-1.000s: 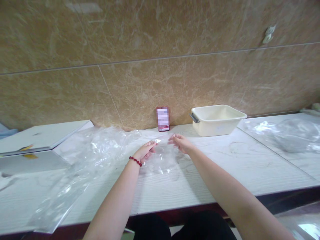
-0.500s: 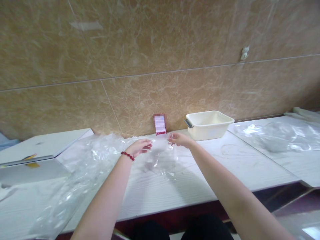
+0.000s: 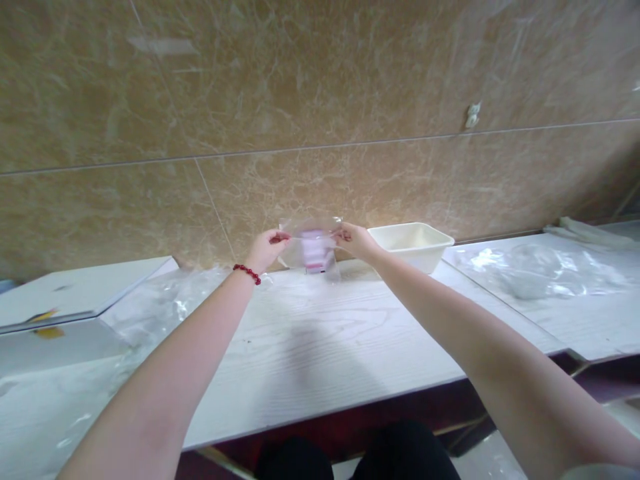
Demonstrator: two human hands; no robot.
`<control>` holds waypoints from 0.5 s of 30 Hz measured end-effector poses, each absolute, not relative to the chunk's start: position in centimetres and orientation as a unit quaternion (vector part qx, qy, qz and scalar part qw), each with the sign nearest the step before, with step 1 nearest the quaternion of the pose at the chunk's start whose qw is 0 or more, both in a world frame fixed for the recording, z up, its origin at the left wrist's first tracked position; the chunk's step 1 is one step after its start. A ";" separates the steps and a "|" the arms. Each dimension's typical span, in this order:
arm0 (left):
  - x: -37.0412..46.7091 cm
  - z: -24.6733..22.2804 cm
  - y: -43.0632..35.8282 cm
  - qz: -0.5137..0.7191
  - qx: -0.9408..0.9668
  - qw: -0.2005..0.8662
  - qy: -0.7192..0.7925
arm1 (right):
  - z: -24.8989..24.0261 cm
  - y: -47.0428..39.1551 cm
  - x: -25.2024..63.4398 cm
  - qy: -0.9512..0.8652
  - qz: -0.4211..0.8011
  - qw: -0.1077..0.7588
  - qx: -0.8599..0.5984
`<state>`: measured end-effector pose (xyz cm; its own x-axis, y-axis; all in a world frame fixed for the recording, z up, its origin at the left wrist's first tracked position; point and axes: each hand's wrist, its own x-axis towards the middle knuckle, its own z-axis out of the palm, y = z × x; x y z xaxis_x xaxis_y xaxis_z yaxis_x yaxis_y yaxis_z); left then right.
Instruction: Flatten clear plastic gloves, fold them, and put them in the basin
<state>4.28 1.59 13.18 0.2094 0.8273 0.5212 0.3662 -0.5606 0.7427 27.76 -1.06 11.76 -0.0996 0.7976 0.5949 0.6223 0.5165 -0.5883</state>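
A clear plastic bag (image 3: 295,257) is stretched between my two hands, raised above the table near the wall. My left hand (image 3: 269,248), with a red beaded bracelet at its wrist, pinches the bag's left side. On the other side, my right hand (image 3: 354,240) grips the bag with closed fingers. Behind the film a small red and white card (image 3: 314,252) leans at the wall; its print is blurred through the plastic.
Right of my hands stands a cream plastic bin (image 3: 415,243), partly behind my right hand. Crumpled clear plastic (image 3: 535,270) lies farther right, with more plastic sheeting (image 3: 165,300) on the left beside a white box (image 3: 85,287). The white table (image 3: 320,360) ends in front of my knees.
Both hands have lifted the plastic bag up and away from me, so that it now covers the card. My left hand's fingers have closed on the bag's edge.
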 end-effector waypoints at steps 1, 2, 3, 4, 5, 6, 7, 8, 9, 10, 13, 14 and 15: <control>4.2 13.0 1.3 0.483 0.742 0.235 0.402 | 11.5 -1.4 27.9 -0.739 0.073 0.461 -0.487; 4.2 12.8 1.0 0.482 0.744 0.233 0.399 | 11.2 -1.8 27.9 -0.740 0.057 0.454 -0.493; 4.2 12.4 0.6 0.481 0.749 0.231 0.394 | 10.8 -2.3 28.0 -0.741 0.045 0.447 -0.500; 4.1 11.9 0.2 0.476 0.756 0.230 0.386 | 10.3 -2.8 27.9 -0.741 0.037 0.440 -0.506; 4.1 11.2 -0.2 0.468 0.765 0.229 0.379 | 9.7 -3.3 27.9 -0.742 0.032 0.432 -0.511; 4.1 10.5 -0.6 0.459 0.774 0.226 0.373 | 9.0 -3.9 27.8 -0.747 0.030 0.422 -0.513; 4.0 9.7 -1.1 0.446 0.785 0.220 0.370 | 8.3 -4.5 27.7 -0.755 0.033 0.411 -0.510; 4.0 8.8 -1.6 0.434 0.794 0.206 0.371 | 7.4 -5.1 27.6 -0.766 0.038 0.398 -0.504; 3.9 7.9 -2.1 0.425 0.805 0.185 0.371 | 6.6 -5.8 27.5 -0.778 0.045 0.385 -0.494; 3.8 7.0 -2.7 0.415 0.816 0.159 0.370 | 5.7 -6.5 27.4 -0.791 0.052 0.373 -0.482; 3.3 4.2 -4.6 0.346 0.866 0.081 0.353 | 2.9 -8.4 27.3 -0.831 0.061 0.337 -0.439; 3.1 3.2 -5.3 0.328 0.878 0.068 0.341 | 2.0 -9.0 27.3 -0.843 0.065 0.318 -0.429; 3.0 2.4 -6.0 0.308 0.890 0.060 0.330 | 1.2 -9.6 27.3 -0.854 0.069 0.295 -0.423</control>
<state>3.00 -6.00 2.36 0.5924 0.6250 0.5084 0.5514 -0.7746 0.3098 27.32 -9.60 1.24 -0.4673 0.7637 0.4453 0.6824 0.6319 -0.3676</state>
